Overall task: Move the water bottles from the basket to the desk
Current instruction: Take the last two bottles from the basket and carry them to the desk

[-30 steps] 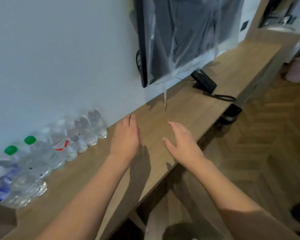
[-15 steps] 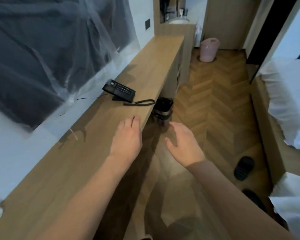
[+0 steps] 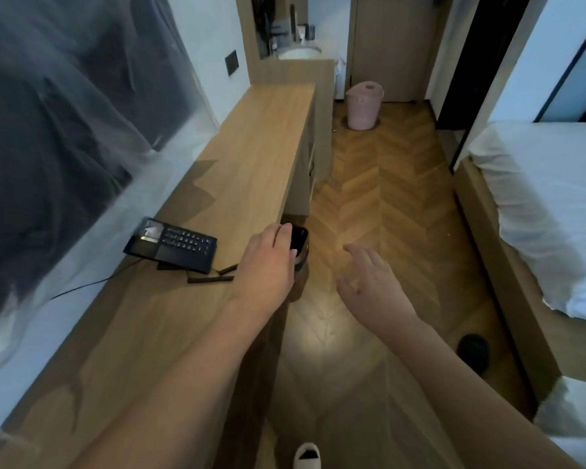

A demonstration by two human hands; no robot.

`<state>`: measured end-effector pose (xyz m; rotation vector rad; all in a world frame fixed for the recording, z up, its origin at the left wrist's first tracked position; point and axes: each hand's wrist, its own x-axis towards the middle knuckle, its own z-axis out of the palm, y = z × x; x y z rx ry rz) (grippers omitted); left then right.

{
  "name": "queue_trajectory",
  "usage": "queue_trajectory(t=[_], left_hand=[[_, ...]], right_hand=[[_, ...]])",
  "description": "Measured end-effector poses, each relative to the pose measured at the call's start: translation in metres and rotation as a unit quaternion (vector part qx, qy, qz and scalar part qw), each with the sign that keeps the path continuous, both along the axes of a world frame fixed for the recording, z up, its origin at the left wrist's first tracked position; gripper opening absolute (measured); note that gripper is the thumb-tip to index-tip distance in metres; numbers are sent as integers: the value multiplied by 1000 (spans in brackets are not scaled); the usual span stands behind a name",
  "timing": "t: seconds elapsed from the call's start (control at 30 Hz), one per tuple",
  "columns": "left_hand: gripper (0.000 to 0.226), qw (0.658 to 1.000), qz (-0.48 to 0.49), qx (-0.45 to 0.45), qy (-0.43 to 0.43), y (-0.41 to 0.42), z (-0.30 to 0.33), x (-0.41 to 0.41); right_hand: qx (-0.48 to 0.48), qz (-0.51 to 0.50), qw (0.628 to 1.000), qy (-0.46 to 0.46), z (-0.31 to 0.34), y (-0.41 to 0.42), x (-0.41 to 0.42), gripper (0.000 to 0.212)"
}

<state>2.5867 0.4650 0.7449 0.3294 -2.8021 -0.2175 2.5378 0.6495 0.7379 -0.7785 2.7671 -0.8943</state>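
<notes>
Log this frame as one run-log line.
left hand: open, empty | right hand: open, empty | pink plastic basket: far floor | long wooden desk: no bottles visible

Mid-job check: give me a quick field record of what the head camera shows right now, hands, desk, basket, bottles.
left hand: open, empty, over the desk edge
right hand: open, empty, over the floor
desk: holds a black phone with its cord
pink basket: on the floor at the far end of the desk, contents not visible
water bottles: none in view
bed: on the right
</notes>
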Motion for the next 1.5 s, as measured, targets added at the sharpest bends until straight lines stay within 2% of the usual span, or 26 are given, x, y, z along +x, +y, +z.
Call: queue_trajectory(t=[0.17,0.3,0.47,0.67,0.93,1.3,1.5], left_hand=[[45,999,-32,27,3,-19,0,-103],[46,998,-66,7,-15,-25,-12,-192],[45,998,-60,-9,-7,-38,-24,-315],[44,998,-59,-10,0,-48,-6,-462],[47,997,-59,36,-17,-74,-16,-630],[48,997,-64,51,1,-150,-11,-918],[49,995,-77,68,-18,-171,-15,-1050]], right_hand=[[11,-42,999,-4,1,-19,-89,57],[12,-62,998,-8,-7,-30,-174,56],[5,-55,998,-3,-22,-42,-292,58],[5,-59,998,31,-5,-50,-446,57],[3,-63,998,-5,-12,-76,-612,57],[2,-87,996,15,-3,-153,-895,58],[-2,-106,994,-14,-8,-171,-1022,57]])
